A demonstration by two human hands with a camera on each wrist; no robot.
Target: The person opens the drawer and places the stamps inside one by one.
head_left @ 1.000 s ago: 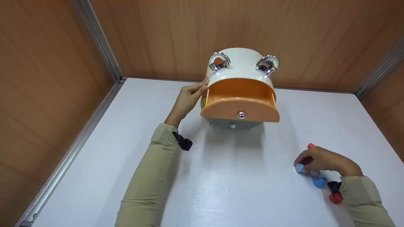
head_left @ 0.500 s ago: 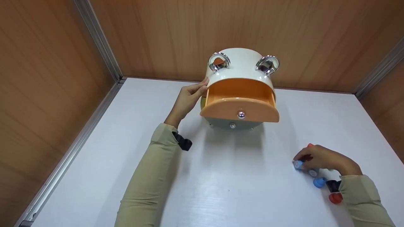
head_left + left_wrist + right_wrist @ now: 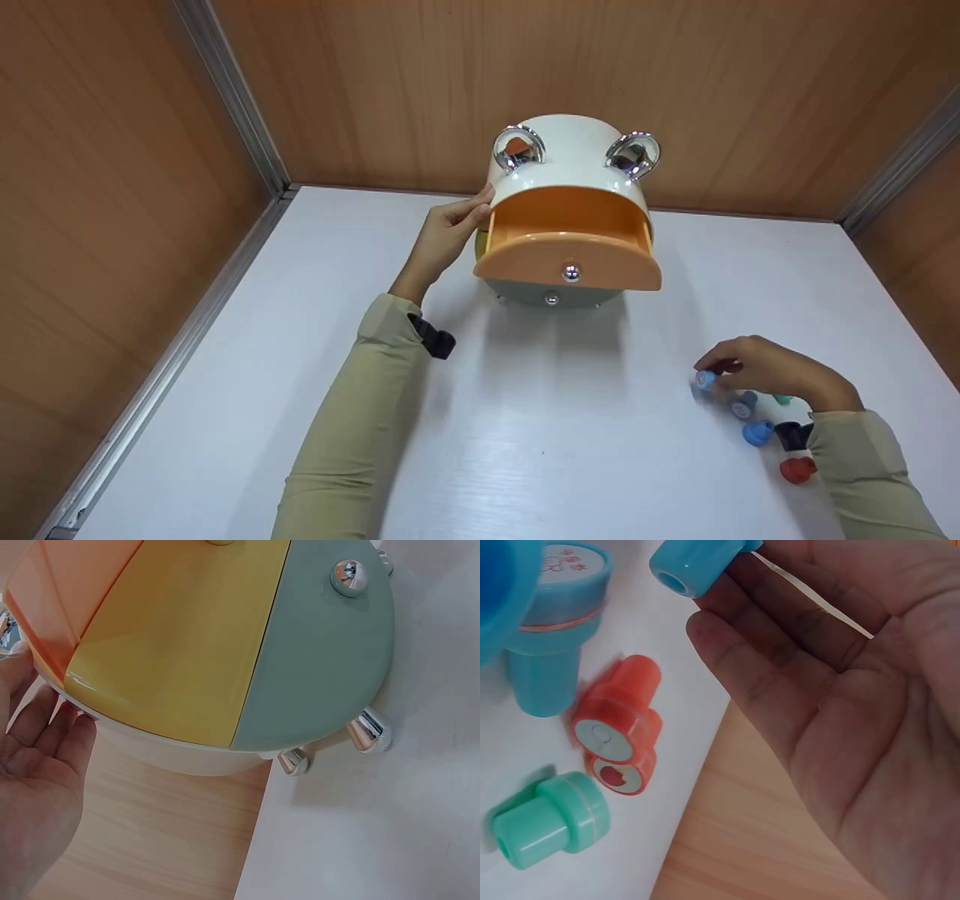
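Note:
A white rounded drawer cabinet (image 3: 574, 161) with chrome ears stands at the back of the white table (image 3: 225, 390). Its orange top drawer (image 3: 568, 247) is pulled out and looks empty. My left hand (image 3: 466, 216) rests flat against the cabinet's left side, its fingers (image 3: 46, 717) straight beside the orange, yellow and grey-green drawer fronts (image 3: 322, 667). My right hand (image 3: 718, 372) hovers at the right front of the table and pinches a light blue stamp (image 3: 704, 379) (image 3: 697, 561) at its fingertips.
Loose stamps lie under and beside the right hand: grey-blue (image 3: 742, 406), blue (image 3: 757, 433), green (image 3: 782, 399) (image 3: 551, 821), black (image 3: 791, 433), red (image 3: 796, 469), and an orange-red pair (image 3: 619, 727). Wooden walls (image 3: 112, 187) enclose the table on three sides.
The right hand has lifted the light blue stamp and drawn it slightly left and away from the other stamps, uncovering a green one. The left hand and the cabinet stay put.

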